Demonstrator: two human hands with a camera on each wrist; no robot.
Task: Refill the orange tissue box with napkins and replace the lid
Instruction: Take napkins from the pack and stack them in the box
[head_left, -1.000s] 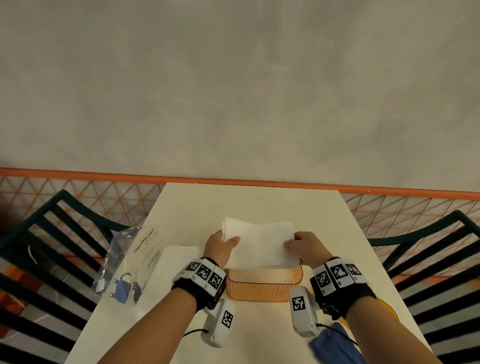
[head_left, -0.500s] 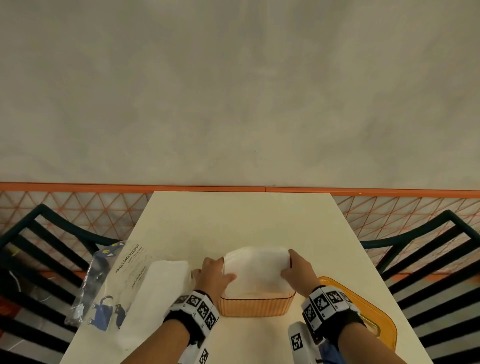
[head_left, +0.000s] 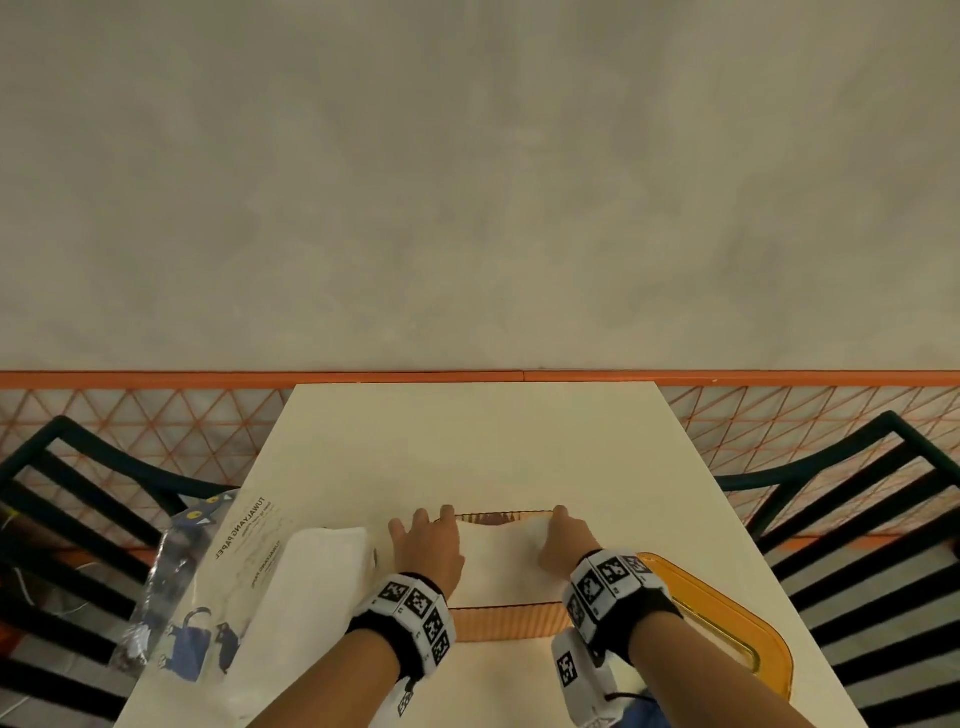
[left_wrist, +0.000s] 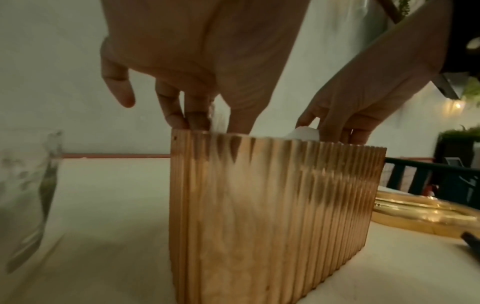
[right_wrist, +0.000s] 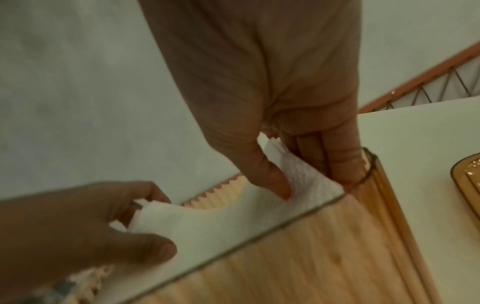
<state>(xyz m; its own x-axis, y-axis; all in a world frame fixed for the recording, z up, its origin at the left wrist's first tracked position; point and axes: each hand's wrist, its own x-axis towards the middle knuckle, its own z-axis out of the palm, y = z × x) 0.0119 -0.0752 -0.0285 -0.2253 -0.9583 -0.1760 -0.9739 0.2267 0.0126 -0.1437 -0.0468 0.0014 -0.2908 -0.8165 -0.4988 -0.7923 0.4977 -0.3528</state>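
The orange ribbed tissue box (head_left: 509, 621) stands open near the table's front edge. A white napkin stack (head_left: 501, 558) sits down inside it, its top about level with the rim. My left hand (head_left: 428, 540) holds the stack's left end, thumb on top. My right hand (head_left: 563, 538) pinches the right end; in the right wrist view its thumb (right_wrist: 275, 181) presses the napkins (right_wrist: 221, 222) while its fingers (right_wrist: 342, 164) reach down inside the box wall (right_wrist: 298, 267). The amber lid (head_left: 727, 639) lies flat to the right of the box.
An opened napkin package (head_left: 234, 582) with more white napkins (head_left: 311, 582) lies at the left on the cream table (head_left: 478, 447). Dark slatted chairs (head_left: 872, 519) flank both sides. An orange lattice fence (head_left: 156, 415) runs behind the table.
Both hands have lowered the napkin stack from above the box down into it. The hands now sit at the box rim.
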